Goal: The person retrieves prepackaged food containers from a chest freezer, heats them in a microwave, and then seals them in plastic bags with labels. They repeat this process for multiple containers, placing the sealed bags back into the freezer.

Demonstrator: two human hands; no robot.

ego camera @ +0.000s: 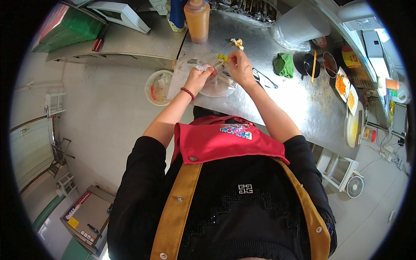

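At the near left of the steel worktop, my left hand [199, 78] pinches the gathered plastic of a clear bag [217, 85]. Inside or under the plastic is a round, pale shape; its contents are blurred. My right hand [240, 69] is at the bag's other side, fingers bent onto the plastic near a yellow-green piece [223, 58], whose kind I cannot tell. Black-framed glasses [266, 79] lie just right of my right wrist. Beyond my hands is a crumpled whitish scrap [238, 43].
A squeeze bottle of orange-brown liquid [197, 22] stands behind. Left and lower is a waste bucket [150, 86]. Rightward are a green cloth [283, 65], a black bowl with chopsticks [311, 65], a metal pot [329, 64], and dishes of orange food [341, 85] and yellow food [352, 98].
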